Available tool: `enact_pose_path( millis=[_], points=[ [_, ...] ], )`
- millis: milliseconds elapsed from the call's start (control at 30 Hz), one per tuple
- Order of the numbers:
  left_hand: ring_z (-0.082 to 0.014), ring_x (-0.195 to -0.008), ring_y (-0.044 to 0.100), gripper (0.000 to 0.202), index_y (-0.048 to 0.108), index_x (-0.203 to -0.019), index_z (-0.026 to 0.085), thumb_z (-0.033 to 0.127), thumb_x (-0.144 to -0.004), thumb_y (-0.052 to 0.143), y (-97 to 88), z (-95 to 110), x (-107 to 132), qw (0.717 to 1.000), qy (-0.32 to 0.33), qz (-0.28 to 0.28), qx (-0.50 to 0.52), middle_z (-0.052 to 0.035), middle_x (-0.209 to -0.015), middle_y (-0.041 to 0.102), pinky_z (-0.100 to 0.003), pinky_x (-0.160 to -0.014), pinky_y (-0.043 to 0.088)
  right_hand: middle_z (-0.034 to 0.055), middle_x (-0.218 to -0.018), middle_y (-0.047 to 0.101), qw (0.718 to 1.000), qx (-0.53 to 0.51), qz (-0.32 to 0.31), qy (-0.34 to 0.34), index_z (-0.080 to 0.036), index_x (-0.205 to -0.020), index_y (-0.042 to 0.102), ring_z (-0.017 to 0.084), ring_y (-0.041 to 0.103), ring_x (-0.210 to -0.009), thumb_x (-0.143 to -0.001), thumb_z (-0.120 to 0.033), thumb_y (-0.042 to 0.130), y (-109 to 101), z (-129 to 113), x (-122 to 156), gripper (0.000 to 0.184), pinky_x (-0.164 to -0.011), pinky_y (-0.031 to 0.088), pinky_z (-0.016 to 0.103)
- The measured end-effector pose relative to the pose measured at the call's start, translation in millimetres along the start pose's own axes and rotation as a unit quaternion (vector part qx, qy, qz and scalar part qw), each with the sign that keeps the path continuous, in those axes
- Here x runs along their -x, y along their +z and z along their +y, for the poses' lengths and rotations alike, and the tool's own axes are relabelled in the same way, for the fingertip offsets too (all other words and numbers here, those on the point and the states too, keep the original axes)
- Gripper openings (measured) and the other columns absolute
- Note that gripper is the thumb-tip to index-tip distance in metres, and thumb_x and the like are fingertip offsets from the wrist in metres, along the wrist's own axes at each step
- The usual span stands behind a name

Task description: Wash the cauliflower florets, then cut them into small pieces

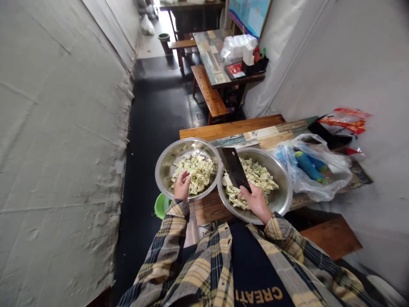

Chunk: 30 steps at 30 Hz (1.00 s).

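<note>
My right hand (256, 202) grips a cleaver (235, 168) by its handle, the dark broad blade reaching up and left over the right metal bowl (285, 187). Chopped cauliflower (260, 175) lies in that bowl under the blade. Over the near rim of the left metal bowl (162, 164) is my left hand (182, 186), its fingers loosely bent and somewhat apart, with nothing visible in them. More cauliflower pieces (202, 170) are heaped in this left bowl, just beyond my fingers. The two bowls stand side by side, their rims meeting below the blade.
The bowls stand on a wooden table (209, 209). To the right lies a clear plastic bag (332, 170) with blue-wrapped items (309, 166). A green container (161, 205) is low at left. Benches (209, 91) and another table (207, 53) stand ahead; a grey wall (64, 149) runs along the left.
</note>
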<state>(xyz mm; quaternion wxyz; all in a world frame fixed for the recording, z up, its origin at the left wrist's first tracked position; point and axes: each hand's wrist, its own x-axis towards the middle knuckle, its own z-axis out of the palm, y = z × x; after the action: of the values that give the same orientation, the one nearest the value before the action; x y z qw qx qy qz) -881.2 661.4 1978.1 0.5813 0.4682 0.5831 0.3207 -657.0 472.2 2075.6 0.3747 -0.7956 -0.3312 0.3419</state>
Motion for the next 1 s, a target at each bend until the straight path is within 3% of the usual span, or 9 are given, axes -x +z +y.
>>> enact_pose_path(
  millis=[167,300,367,467,533,600,667,833,1000],
  points=[
    [-0.0158,-0.072,0.063,0.045,0.062,-0.107,0.013,0.042,-0.072,0.065,49.6,0.2,28.4,0.993,-0.053,-0.107,-0.025,-0.0077,-0.090,0.068,-0.027,-0.063,0.049,0.0051,-0.062,0.070,0.983,-0.087,0.114,0.110,-0.017,-0.084,0.065,0.017,0.057,-0.048,-0.080,-0.052,0.056,-32.3,35.1,-0.9,0.037,-0.049,0.044,0.027],
    [-0.0150,-0.067,0.060,0.030,0.066,-0.101,0.016,0.033,-0.077,0.058,98.2,-6.5,53.6,0.958,0.023,-0.244,-0.148,-0.0052,-0.082,0.067,-0.029,-0.065,0.049,0.0041,-0.058,0.067,0.958,-0.171,0.176,0.148,-0.016,-0.085,0.064,0.017,0.058,-0.049,-0.075,-0.054,0.062,-52.1,59.6,2.8,0.040,-0.049,0.045,0.026],
    [-0.0164,-0.073,0.059,0.023,0.068,-0.095,0.018,0.026,-0.078,0.057,120.4,-10.9,65.7,0.912,0.100,-0.310,-0.250,-0.0055,-0.083,0.066,-0.030,-0.073,0.048,0.0037,-0.057,0.066,0.951,-0.192,0.187,0.155,-0.015,-0.086,0.063,0.017,0.060,-0.051,-0.073,-0.055,0.063,-59.0,68.4,6.6,0.042,-0.048,0.045,0.026],
    [-0.0202,-0.084,0.059,0.021,0.070,-0.091,0.019,0.017,-0.076,0.056,149.1,-15.9,83.2,0.796,0.184,-0.413,-0.402,-0.0080,-0.090,0.065,-0.033,-0.084,0.045,0.0037,-0.057,0.066,0.950,-0.201,0.175,0.162,-0.014,-0.089,0.063,0.018,0.061,-0.051,-0.073,-0.055,0.063,-65.9,77.1,13.7,0.044,-0.047,0.045,0.026],
    [-0.0245,-0.092,0.057,0.019,0.071,-0.087,0.018,0.014,-0.072,0.059,164.0,-18.7,93.9,0.726,0.197,-0.458,-0.474,-0.0109,-0.092,0.064,-0.037,-0.090,0.041,0.0042,-0.057,0.066,0.956,-0.192,0.151,0.163,-0.013,-0.087,0.063,0.017,0.060,-0.050,-0.075,-0.056,0.060,-68.9,81.3,18.1,0.044,-0.047,0.045,0.026],
    [-0.0289,-0.097,0.054,0.015,0.071,-0.079,0.017,0.013,-0.069,0.061,174.9,-22.1,103.3,0.689,0.193,-0.472,-0.515,-0.0134,-0.089,0.063,-0.041,-0.092,0.038,0.0044,-0.057,0.067,0.963,-0.179,0.123,0.159,-0.014,-0.086,0.064,0.017,0.059,-0.049,-0.076,-0.057,0.058,-71.3,85.8,21.4,0.045,-0.048,0.045,0.026],
    [-0.0314,-0.101,0.051,0.011,0.070,-0.072,0.017,0.012,-0.067,0.062,182.1,-26.1,111.2,0.698,0.172,-0.461,-0.520,-0.0144,-0.085,0.062,-0.043,-0.093,0.036,0.0045,-0.057,0.067,0.969,-0.171,0.100,0.151,-0.014,-0.087,0.064,0.017,0.060,-0.050,-0.078,-0.057,0.055,-74.2,90.6,23.1,0.046,-0.049,0.046,0.026],
    [-0.0326,-0.105,0.049,0.010,0.064,-0.057,0.016,0.010,-0.065,0.063,190.4,-32.3,122.0,0.781,0.103,-0.386,-0.480,-0.0147,-0.084,0.059,-0.045,-0.094,0.033,0.0035,-0.057,0.068,0.977,-0.162,0.062,0.121,-0.013,-0.090,0.065,0.018,0.061,-0.050,-0.081,-0.055,0.053,-86.7,101.2,22.9,0.044,-0.050,0.047,0.026],
    [-0.0203,-0.074,0.057,0.022,0.064,-0.063,0.017,0.031,-0.078,0.056,186.1,-24.8,118.8,0.840,0.034,-0.349,-0.415,-0.0045,-0.063,0.056,-0.031,-0.070,0.044,0.0039,-0.057,0.067,0.971,-0.201,0.041,0.123,-0.013,-0.090,0.064,0.017,0.060,-0.050,-0.081,-0.052,0.054,-100.9,109.1,19.6,0.041,-0.049,0.047,0.026]
  ],
)
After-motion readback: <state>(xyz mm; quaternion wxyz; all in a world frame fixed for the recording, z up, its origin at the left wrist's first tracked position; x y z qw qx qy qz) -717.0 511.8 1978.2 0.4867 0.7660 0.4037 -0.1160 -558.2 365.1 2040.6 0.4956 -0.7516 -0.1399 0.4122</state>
